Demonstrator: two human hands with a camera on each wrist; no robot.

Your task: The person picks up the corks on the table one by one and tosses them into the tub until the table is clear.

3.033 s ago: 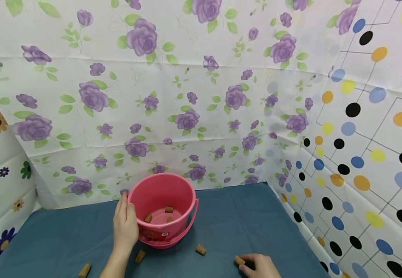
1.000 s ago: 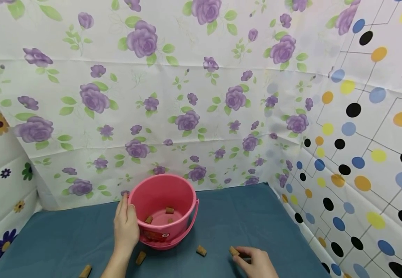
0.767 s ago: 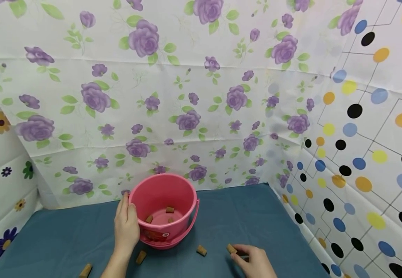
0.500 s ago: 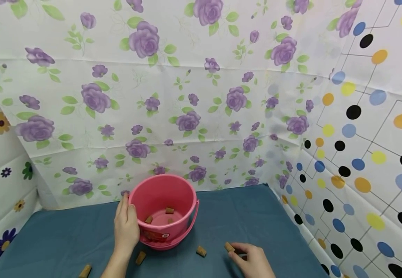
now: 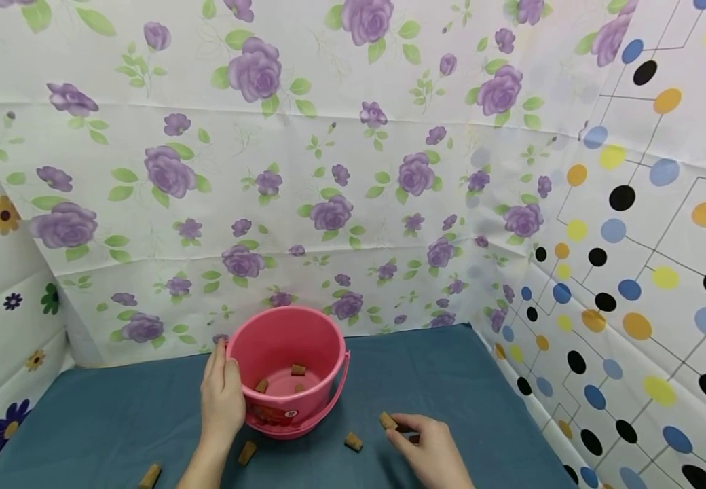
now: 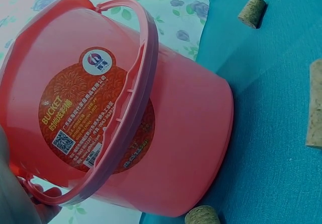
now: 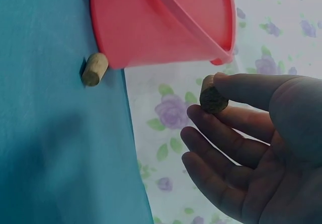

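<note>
A pink bucket (image 5: 280, 401) stands on the blue cloth with its handle (image 6: 143, 78) hanging down the front. My left hand (image 5: 221, 401) holds it at the left side, fingers along the outside and thumb by the rim. In the left wrist view, fingertips (image 6: 45, 199) show beside the handle's joint. To the right of the bucket, my right hand (image 5: 429, 445) pinches a cork (image 5: 387, 421) between thumb and index finger, raised over the cloth. The other fingers are spread and loosely bent in the right wrist view. Inside the bucket, corks (image 5: 298, 370) lie on the bottom.
On the blue cloth (image 5: 115, 414), one cork (image 5: 354, 442) lies between the bucket and my right hand. Another cork (image 5: 246, 453) lies by my left forearm, and a third cork (image 5: 150, 477) at the front left. Flowered sheeting (image 5: 304, 170) rises behind, dotted sheeting (image 5: 634, 238) at right.
My right hand has lifted the cork off the cloth and carried it left, closer to the bucket. The left hand and bucket stay in place.
</note>
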